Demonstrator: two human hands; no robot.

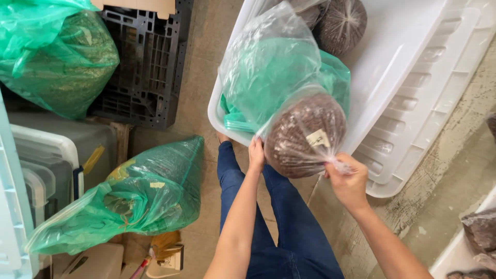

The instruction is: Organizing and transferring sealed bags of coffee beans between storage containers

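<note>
Your view is bright and evenly lit by soft daylight, with no hard shadows on the floor (206,67). The white tub (413,77) runs close to overexposed, and its ribs lose detail. Glare streaks the clear plastic bag (289,98) and the green bags (139,196). Focus holds sharp at center. Your right hand (349,181) shows slight motion blur. Straight edges bow toward the frame corners from wide-angle distortion.
</note>
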